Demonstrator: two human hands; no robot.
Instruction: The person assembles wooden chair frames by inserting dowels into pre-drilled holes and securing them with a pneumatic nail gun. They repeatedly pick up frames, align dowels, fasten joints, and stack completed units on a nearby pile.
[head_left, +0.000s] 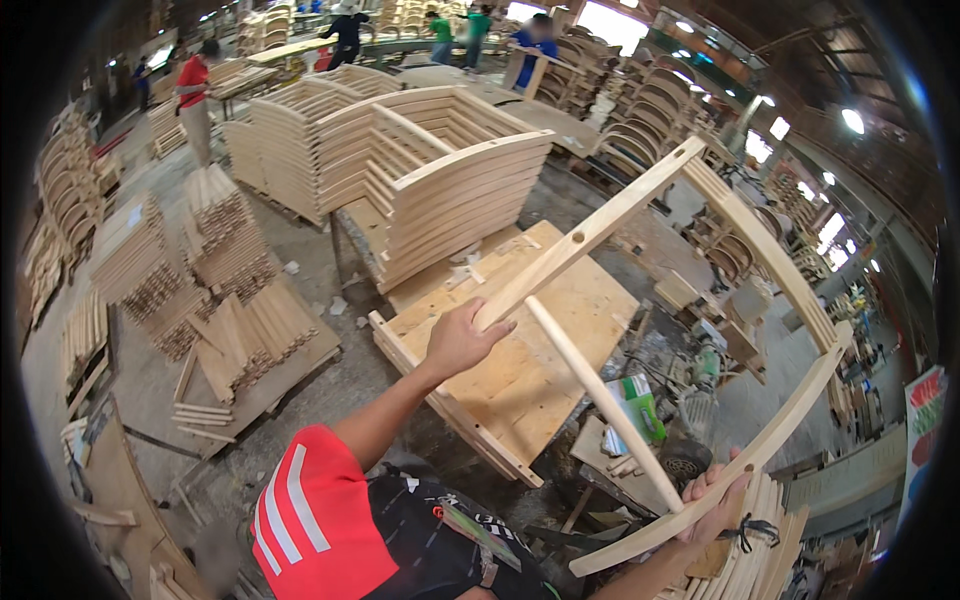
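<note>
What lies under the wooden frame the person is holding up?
Under the wooden frame, held by the left hand and right hand, sits a plywood table. The floor below it is hidden.

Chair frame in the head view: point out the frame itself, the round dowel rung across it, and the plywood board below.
chair frame (600, 225), head view, on its straight drilled rail.
dowel rung (600, 400), head view, mid-length of the rod.
plywood board (520, 385), head view, on its bare top face.

1 head-worn fisheye view looks steeply down, close over the wooden frame (700, 260) and workbench (520, 370).
</note>
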